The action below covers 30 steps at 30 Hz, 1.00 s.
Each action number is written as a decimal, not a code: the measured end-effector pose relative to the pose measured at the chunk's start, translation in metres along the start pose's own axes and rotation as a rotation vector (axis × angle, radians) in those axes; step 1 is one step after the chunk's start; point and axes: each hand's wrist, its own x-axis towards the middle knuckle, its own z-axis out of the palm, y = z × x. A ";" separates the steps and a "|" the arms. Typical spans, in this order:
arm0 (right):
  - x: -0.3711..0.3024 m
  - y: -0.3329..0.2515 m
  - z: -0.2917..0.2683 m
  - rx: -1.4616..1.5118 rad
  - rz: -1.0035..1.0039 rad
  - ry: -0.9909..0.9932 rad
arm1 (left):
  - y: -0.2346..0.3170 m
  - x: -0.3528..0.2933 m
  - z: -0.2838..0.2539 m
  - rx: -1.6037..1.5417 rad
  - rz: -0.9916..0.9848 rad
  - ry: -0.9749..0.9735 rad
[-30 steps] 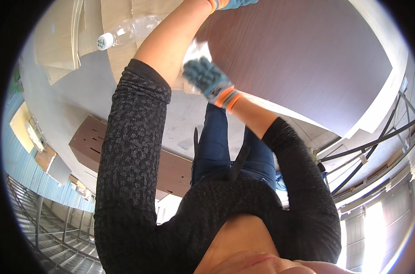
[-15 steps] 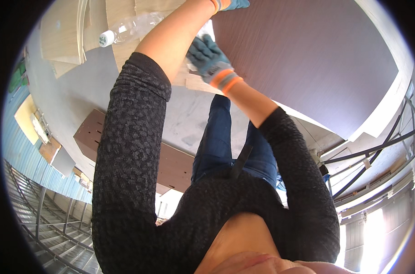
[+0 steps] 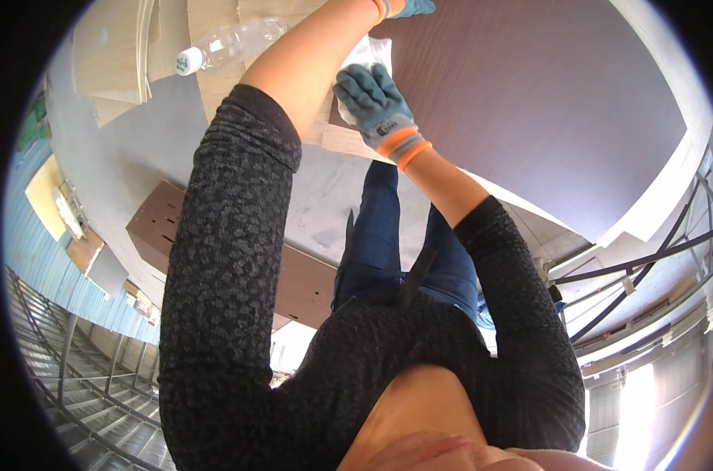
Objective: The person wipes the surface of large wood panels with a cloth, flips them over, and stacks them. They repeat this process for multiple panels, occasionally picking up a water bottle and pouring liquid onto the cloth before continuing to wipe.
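My right hand, in a grey-blue work glove with an orange cuff, presses a crumpled white cloth against the left edge of a large dark brown panel. Its fingers lie over the cloth, and white material shows beyond the fingertips and at the side. My left arm crosses above it. At the top edge of the view, my gloved left hand is over the panel, mostly cut off, so its fingers cannot be made out.
A clear plastic bottle with a white cap lies on light wood sheets left of my left forearm. More thin sheets are stacked at far left. Below is a brown board with holes. Dark metal bars stand at right.
My right hand and the white cloth have shifted a little to the right on the panel. The left hand stays at the top edge, moved only slightly.
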 end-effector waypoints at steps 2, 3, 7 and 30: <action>-0.019 -0.011 -0.010 -0.082 -0.042 -0.078 | -0.004 -0.004 0.000 0.018 -0.006 -0.011; -0.055 -0.009 0.022 -0.434 -0.204 -0.169 | 0.000 -0.003 -0.001 0.036 0.011 0.004; -0.084 -0.001 0.007 0.177 -0.133 -0.217 | -0.005 -0.001 0.002 0.083 -0.002 -0.005; -0.104 0.329 -0.156 -0.593 0.548 0.255 | 0.015 0.032 0.026 -0.012 0.029 0.678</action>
